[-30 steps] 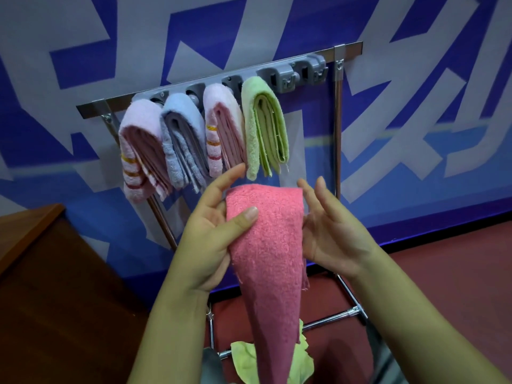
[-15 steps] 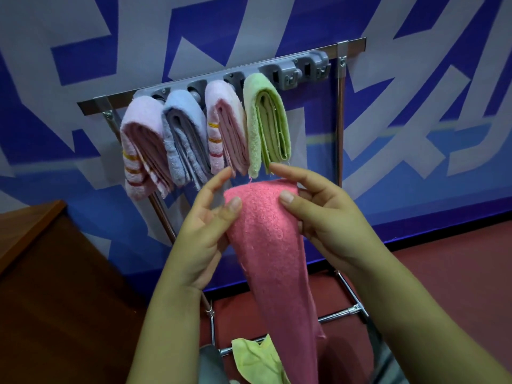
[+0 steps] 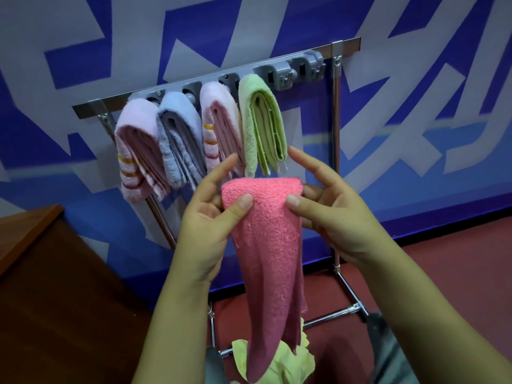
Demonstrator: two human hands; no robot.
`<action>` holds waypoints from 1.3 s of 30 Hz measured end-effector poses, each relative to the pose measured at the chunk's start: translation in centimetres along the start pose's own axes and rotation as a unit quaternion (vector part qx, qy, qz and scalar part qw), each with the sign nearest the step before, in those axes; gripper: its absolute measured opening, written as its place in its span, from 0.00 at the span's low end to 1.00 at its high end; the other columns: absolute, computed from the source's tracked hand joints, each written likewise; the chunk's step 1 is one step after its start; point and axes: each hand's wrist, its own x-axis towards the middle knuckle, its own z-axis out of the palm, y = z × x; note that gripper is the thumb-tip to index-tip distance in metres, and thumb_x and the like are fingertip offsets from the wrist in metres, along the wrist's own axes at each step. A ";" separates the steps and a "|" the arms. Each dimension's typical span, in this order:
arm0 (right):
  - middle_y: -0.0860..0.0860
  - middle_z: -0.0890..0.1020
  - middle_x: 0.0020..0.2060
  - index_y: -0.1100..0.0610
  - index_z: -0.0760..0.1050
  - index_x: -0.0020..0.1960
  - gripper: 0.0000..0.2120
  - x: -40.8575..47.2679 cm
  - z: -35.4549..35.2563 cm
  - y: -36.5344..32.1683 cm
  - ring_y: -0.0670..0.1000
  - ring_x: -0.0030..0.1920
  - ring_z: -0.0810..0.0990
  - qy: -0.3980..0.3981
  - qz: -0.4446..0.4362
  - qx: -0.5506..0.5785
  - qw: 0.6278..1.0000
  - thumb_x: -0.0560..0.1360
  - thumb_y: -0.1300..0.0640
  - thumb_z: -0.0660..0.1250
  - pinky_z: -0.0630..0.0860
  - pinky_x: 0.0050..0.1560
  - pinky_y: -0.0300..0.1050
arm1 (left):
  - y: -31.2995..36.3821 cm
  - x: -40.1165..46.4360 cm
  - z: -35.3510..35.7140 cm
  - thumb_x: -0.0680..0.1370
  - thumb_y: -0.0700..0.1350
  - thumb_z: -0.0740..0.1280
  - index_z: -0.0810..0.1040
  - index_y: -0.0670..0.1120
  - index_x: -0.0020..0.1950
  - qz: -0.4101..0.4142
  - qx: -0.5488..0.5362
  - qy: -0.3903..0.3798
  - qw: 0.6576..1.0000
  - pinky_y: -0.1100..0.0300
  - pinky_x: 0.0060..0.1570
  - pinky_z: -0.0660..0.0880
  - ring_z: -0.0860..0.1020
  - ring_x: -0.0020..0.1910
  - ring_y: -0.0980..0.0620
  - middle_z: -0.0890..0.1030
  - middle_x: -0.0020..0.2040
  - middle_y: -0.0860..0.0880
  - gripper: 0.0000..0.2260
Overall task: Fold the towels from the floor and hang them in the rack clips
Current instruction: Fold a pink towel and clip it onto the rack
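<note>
- between my two hands: pink towel (image 3: 263,239), folded, held by its top edge; the rest hangs down and narrows toward its lower end.
- left hand (image 3: 206,217): thumb pressed on the front of the towel's upper left corner, fingers behind it, clamped on the cloth.
- right hand (image 3: 329,214): thumb on the front of the upper right corner, forefinger raised free above it; i read this as a pinch on the towel, the other fingers hidden behind the cloth.
- just above the grip: green towel (image 3: 261,126), folded and hung from a rack clip, its lower end close over the pink towel's top edge; i cannot tell whether they touch.
- above and left of the grip: pale pink striped towel (image 3: 219,128), blue towel (image 3: 180,139) and lilac striped towel (image 3: 138,151), each folded and hanging side by side.
- above and right of the grip: two grey clips (image 3: 299,72) holding nothing, on the rack (image 3: 336,112).
- below the grip: yellow-green towel (image 3: 282,361), crumpled on the floor, behind the pink towel's hanging tip.
- left of the grip, lower: brown wooden surface (image 3: 50,286).
- behind everything: blue and grey patterned wall (image 3: 415,106).
</note>
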 end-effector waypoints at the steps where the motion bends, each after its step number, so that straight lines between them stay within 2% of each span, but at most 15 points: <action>1: 0.69 0.79 0.47 0.45 0.69 0.67 0.29 0.1 0.1 0.0 0.56 0.47 0.80 0.014 -0.005 -0.004 1.000 0.70 0.64 0.69 0.77 0.53 0.56 | 0.0 0.0 -0.1 0.67 0.40 0.69 0.77 0.56 0.59 0.006 0.017 0.003 1.000 0.62 0.44 0.78 0.82 0.44 0.56 0.85 0.42 0.50 0.22; 4: 0.60 0.83 0.41 0.49 0.72 0.62 0.25 0.5 0.5 0.3 0.51 0.44 0.81 0.044 -0.017 0.001 0.999 0.69 0.67 0.69 0.80 0.50 0.46 | 0.1 0.0 -0.3 0.69 0.38 0.68 0.75 0.54 0.60 0.037 0.074 0.008 0.997 0.65 0.44 0.77 0.81 0.43 0.58 0.85 0.41 0.52 0.21; 6: 0.61 0.81 0.42 0.51 0.73 0.61 0.22 0.6 1.0 0.4 0.52 0.45 0.80 0.053 -0.027 -0.013 0.998 0.71 0.68 0.66 0.79 0.53 0.48 | 0.2 -0.1 -0.5 0.70 0.38 0.68 0.75 0.54 0.60 0.052 0.109 0.024 0.992 0.64 0.45 0.78 0.81 0.43 0.58 0.84 0.40 0.53 0.21; 10: 0.60 0.82 0.44 0.51 0.75 0.58 0.18 0.7 1.5 0.3 0.51 0.46 0.81 0.071 -0.048 -0.045 0.995 0.73 0.68 0.66 0.79 0.53 0.46 | 0.1 -0.2 -1.5 0.69 0.46 0.73 0.79 0.62 0.56 0.099 0.220 0.063 0.968 0.51 0.59 0.76 0.78 0.52 0.55 0.81 0.53 0.48 0.18; 13: 0.58 0.82 0.45 0.50 0.75 0.56 0.17 0.8 1.7 0.2 0.50 0.47 0.82 0.085 -0.065 -0.078 0.991 0.74 0.68 0.66 0.79 0.53 0.45 | -0.1 -0.1 -1.6 0.68 0.50 0.74 0.80 0.64 0.54 0.127 0.281 0.093 0.947 0.57 0.62 0.73 0.76 0.56 0.56 0.76 0.56 0.42 0.17; 17: 0.57 0.80 0.41 0.48 0.75 0.56 0.16 0.7 1.6 0.1 0.49 0.44 0.80 0.118 -0.082 -0.121 0.982 0.74 0.67 0.66 0.78 0.51 0.48 | 0.0 0.0 -1.1 0.67 0.51 0.75 0.81 0.64 0.50 0.135 0.255 0.072 0.955 0.56 0.63 0.72 0.76 0.60 0.55 0.80 0.56 0.49 0.14; 19: 0.57 0.79 0.39 0.48 0.75 0.56 0.15 0.6 1.5 0.1 0.49 0.42 0.78 0.141 -0.097 -0.150 0.974 0.74 0.64 0.68 0.77 0.50 0.50 | 0.0 -0.1 -0.5 0.68 0.47 0.75 0.83 0.61 0.47 0.137 0.195 0.070 0.969 0.59 0.56 0.76 0.79 0.55 0.58 0.84 0.50 0.56 0.12; 21: 0.54 0.79 0.38 0.49 0.75 0.57 0.16 0.6 1.5 0.1 0.46 0.42 0.79 0.162 -0.114 -0.170 0.965 0.73 0.63 0.69 0.77 0.50 0.44 | 0.2 -0.2 0.2 0.68 0.43 0.72 0.82 0.58 0.47 0.144 0.146 0.073 0.976 0.67 0.49 0.76 0.81 0.50 0.61 0.84 0.47 0.59 0.12; 25: 0.45 0.79 0.48 0.40 0.67 0.63 0.25 0.4 0.9 0.7 0.43 0.52 0.79 0.192 -0.164 -0.197 0.947 0.70 0.53 0.72 0.74 0.58 0.45 | 1.2 -0.2 1.2 0.69 0.41 0.71 0.84 0.57 0.47 0.165 0.107 0.067 0.978 0.67 0.49 0.76 0.81 0.52 0.58 0.84 0.49 0.57 0.12; 28: 0.50 0.74 0.62 0.35 0.53 0.70 0.42 0.1 0.5 1.4 0.47 0.65 0.73 0.127 -0.149 -0.146 0.970 0.64 0.42 0.75 0.71 0.64 0.52 | 1.8 0.1 1.4 0.69 0.41 0.71 0.83 0.56 0.48 0.169 0.091 0.066 0.979 0.66 0.49 0.76 0.80 0.53 0.58 0.84 0.50 0.57 0.12; 30: 0.51 0.79 0.59 0.39 0.48 0.73 0.50 0.3 0.4 1.7 0.48 0.62 0.77 0.072 -0.103 -0.061 0.990 0.62 0.46 0.77 0.75 0.59 0.48 | 2.0 0.2 1.5 0.69 0.41 0.71 0.83 0.55 0.49 0.165 0.087 0.056 0.981 0.66 0.48 0.76 0.80 0.52 0.58 0.83 0.49 0.57 0.13; 31: 0.50 0.83 0.54 0.43 0.50 0.73 0.49 0.3 0.5 1.7 0.48 0.57 0.80 0.057 -0.073 -0.023 0.995 0.63 0.53 0.78 0.77 0.55 0.45 | 2.1 0.2 1.6 0.68 0.40 0.71 0.82 0.55 0.50 0.159 0.085 0.052 0.982 0.67 0.48 0.76 0.80 0.52 0.59 0.83 0.49 0.57 0.13; 33: 0.50 0.85 0.44 0.52 0.64 0.67 0.34 0.5 0.6 1.3 0.46 0.48 0.83 0.049 -0.036 0.019 0.998 0.64 0.64 0.73 0.79 0.48 0.40 | 2.0 0.1 1.7 0.68 0.40 0.70 0.80 0.53 0.51 0.145 0.077 0.045 0.985 0.67 0.47 0.76 0.80 0.50 0.60 0.84 0.47 0.58 0.14; 35: 0.49 0.85 0.41 0.59 0.75 0.55 0.19 0.8 0.8 0.7 0.46 0.45 0.82 0.055 -0.030 0.006 0.998 0.65 0.65 0.70 0.79 0.46 0.39 | 1.8 0.0 1.6 0.67 0.39 0.70 0.78 0.51 0.53 0.137 0.063 0.045 0.987 0.64 0.47 0.77 0.81 0.48 0.59 0.84 0.46 0.56 0.16; 39: 0.47 0.83 0.40 0.59 0.76 0.48 0.11 1.0 1.9 0.0 0.46 0.44 0.81 0.033 -0.050 -0.036 0.998 0.67 0.62 0.70 0.79 0.45 0.40 | 1.3 -0.1 1.0 0.68 0.37 0.70 0.73 0.51 0.56 0.122 -0.018 0.085 0.989 0.61 0.42 0.78 0.81 0.42 0.56 0.84 0.40 0.52 0.19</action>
